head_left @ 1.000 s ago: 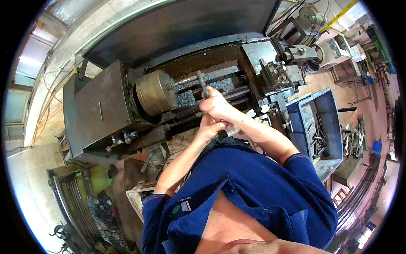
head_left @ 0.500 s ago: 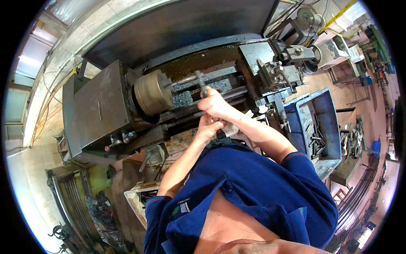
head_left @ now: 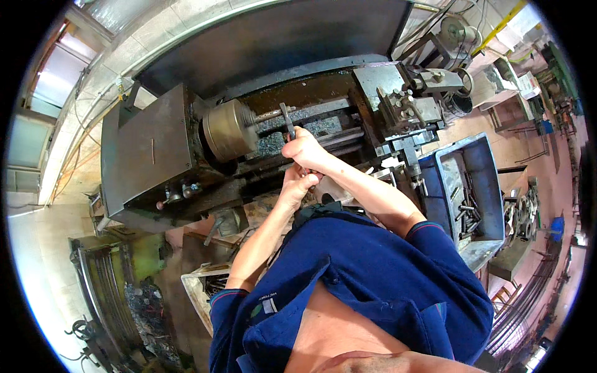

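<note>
My right hand (head_left: 303,149) is closed around a narrow dark metal tool that looks like a flat file (head_left: 286,118). Its blade sticks out past the fingers, with the tip beside a thin metal rod (head_left: 273,116) that projects from the lathe chuck (head_left: 229,132). Whether blade and rod touch, I cannot tell. Just below, nearer my body, my left hand (head_left: 297,185) is closed at the lower end of the same tool, its grip partly hidden. The chuck's right-hand face looks smeared, as if turning.
Metal chips (head_left: 270,144) lie on the lathe bed under the rod. The headstock (head_left: 149,146) is on the left, the tool post (head_left: 401,109) on the right. A blue bin (head_left: 457,152) with several short dark rods stands at the right. A splash guard (head_left: 273,46) rises behind.
Both hands and the file have shifted slightly left. The file's blade, blurred before, now shows sharply, its tip close to the rod. The whole view has moved a little.
</note>
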### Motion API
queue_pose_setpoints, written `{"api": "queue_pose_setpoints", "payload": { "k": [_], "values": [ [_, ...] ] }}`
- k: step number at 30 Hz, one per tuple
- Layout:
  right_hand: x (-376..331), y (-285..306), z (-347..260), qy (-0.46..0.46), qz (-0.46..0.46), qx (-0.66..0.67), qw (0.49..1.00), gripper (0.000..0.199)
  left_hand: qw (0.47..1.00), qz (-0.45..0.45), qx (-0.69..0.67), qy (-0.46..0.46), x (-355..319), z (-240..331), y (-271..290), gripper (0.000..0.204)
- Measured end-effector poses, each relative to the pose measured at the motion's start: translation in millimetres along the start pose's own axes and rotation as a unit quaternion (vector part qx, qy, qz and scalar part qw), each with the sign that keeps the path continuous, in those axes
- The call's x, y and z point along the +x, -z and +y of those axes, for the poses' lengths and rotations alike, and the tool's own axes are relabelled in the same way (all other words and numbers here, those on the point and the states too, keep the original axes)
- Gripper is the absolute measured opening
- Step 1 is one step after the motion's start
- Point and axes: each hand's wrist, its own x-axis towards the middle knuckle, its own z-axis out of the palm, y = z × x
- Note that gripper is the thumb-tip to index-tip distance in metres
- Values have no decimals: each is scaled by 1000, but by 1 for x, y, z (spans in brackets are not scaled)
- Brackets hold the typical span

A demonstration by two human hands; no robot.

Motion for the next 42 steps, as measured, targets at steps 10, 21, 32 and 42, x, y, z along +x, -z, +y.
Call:
{"api": "queue_pose_setpoints", "payload": {
  "k": [10, 21, 32, 42],
  "values": [
    [-7, 16, 8, 16, 3, 87, 996, 15, 999, -8, 43, -26, 10, -7, -11, 55],
    [-11, 9, 6, 22, 7, 138, 990, 15, 998, -18, 50, -28, 7, -1, -9, 58],
    [-6, 11, 12, 41, 15, 104, 994, 13, 998, -32, 40, -21, 13, -10, -3, 47],
    [-2, 15, 19, 35, -6, 163, 986, 9, 996, -80, 37, -32, 17, 0, -4, 63]
  ]
}}
